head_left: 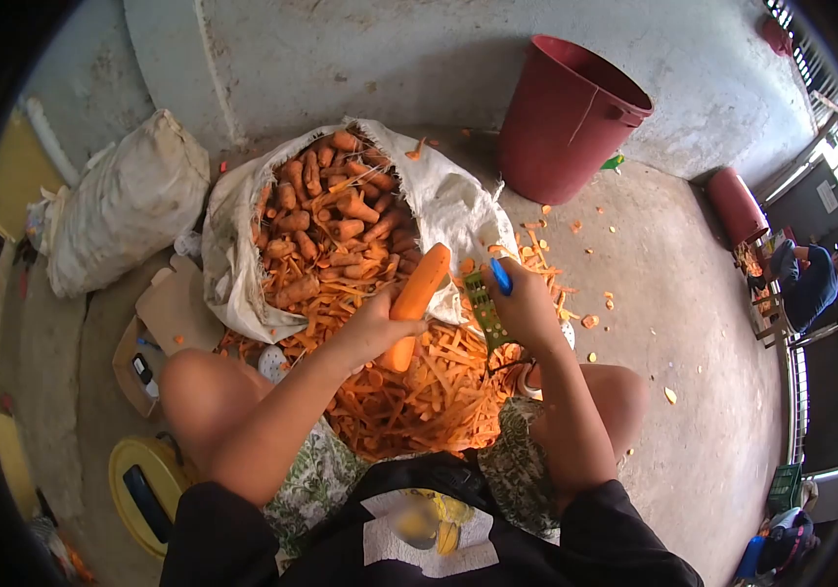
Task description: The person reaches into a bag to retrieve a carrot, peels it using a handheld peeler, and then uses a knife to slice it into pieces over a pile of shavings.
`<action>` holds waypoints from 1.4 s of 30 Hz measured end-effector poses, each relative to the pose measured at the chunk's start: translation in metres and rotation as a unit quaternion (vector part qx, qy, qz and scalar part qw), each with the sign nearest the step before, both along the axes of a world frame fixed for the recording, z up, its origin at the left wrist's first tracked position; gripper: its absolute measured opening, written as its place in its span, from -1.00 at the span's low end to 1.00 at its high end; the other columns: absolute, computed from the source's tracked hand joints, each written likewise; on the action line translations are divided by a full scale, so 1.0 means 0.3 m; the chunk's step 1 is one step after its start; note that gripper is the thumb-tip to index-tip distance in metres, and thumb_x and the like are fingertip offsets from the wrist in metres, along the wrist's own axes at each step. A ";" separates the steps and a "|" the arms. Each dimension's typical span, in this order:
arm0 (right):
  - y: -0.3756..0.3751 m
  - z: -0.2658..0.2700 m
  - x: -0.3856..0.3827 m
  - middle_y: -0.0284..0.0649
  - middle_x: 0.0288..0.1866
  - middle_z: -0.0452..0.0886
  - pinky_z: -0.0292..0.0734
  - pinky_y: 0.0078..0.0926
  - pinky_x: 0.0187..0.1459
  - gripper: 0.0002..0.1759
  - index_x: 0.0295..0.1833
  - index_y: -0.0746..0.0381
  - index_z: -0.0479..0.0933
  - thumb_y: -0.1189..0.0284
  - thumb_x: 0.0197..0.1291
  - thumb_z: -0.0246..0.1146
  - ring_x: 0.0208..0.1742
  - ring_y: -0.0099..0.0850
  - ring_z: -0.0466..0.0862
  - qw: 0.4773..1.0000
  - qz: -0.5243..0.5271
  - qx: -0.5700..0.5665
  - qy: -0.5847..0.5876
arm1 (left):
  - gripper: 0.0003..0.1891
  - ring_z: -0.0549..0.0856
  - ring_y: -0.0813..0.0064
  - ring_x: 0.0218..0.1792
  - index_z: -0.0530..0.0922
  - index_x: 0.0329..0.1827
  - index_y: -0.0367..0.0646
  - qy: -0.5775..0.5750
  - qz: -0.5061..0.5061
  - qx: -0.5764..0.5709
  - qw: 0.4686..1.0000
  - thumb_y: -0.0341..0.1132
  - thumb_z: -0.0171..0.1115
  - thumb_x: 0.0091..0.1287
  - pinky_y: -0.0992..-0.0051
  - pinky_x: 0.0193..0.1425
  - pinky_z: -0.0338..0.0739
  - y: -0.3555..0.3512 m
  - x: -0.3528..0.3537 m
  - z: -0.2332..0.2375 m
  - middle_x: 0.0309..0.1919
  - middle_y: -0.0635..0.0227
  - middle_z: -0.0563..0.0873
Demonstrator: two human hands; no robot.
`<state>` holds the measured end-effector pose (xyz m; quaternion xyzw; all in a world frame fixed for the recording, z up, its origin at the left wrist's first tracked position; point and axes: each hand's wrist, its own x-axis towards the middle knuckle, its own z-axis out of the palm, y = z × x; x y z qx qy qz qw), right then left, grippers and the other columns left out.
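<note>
My left hand is wrapped round a large, smooth orange carrot, which tilts up to the right. My right hand is closed on a blue-handled tool; its working end is too blurred to make out. A green and yellow patterned strip shows beside that hand's fingers. Carrot and tool are apart. Below both hands, a heap of orange carrot peelings lies between my legs. Just ahead, an open white sack holds many rough-skinned carrots, with peelings spilling at its mouth.
A tall red bin stands by the wall, and a full white sack leans at left. A cardboard box and a yellow lidded bucket bearing a phone are near my left knee. A person sits far right.
</note>
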<state>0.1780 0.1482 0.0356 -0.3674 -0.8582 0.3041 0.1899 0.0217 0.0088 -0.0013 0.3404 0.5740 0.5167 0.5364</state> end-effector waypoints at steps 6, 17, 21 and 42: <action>0.004 -0.107 -0.045 -0.21 -0.64 0.45 0.35 -0.44 -0.56 -0.78 -0.35 0.25 0.44 0.31 0.19 0.08 -0.65 -0.35 0.46 0.959 -0.100 -0.190 0.184 | -0.68 0.61 0.50 -0.39 0.32 0.00 -0.15 -0.234 -0.016 -0.011 0.972 -0.13 -0.22 0.37 0.50 -0.34 0.56 0.016 0.021 -0.044 -0.31 0.31 0.56; -0.133 -0.158 -0.122 -0.31 -0.71 0.31 0.22 -0.48 -0.56 -0.71 -0.45 0.30 0.34 0.31 0.23 0.05 -0.66 -0.53 0.29 0.927 -0.188 -0.199 0.257 | -0.69 0.62 0.50 -0.32 0.40 -0.05 -0.16 -0.374 0.112 -0.076 0.917 -0.17 -0.23 0.38 0.46 -0.27 0.56 0.050 0.119 -0.074 -0.26 0.32 0.59; -0.125 -0.152 -0.125 -0.16 -0.67 0.39 0.27 -0.38 -0.52 -0.72 -0.43 0.32 0.35 0.33 0.23 0.04 -0.64 -0.33 0.35 0.953 -0.211 -0.072 0.205 | -0.68 0.60 0.48 -0.35 0.39 -0.08 -0.17 -0.278 0.099 -0.117 0.948 -0.16 -0.28 0.39 0.45 -0.28 0.55 0.052 0.135 -0.077 -0.32 0.32 0.58; 0.035 0.065 0.051 -0.24 -0.58 0.49 0.33 -0.48 -0.48 -0.76 -0.23 0.28 0.50 0.31 0.17 0.10 -0.57 -0.52 0.42 0.993 -0.001 -0.117 -0.030 | -0.63 0.58 0.36 -0.28 0.40 -0.12 -0.24 0.267 -0.018 0.032 0.963 -0.36 0.28 0.00 0.38 -0.15 0.41 0.016 0.042 -0.021 -0.34 0.24 0.55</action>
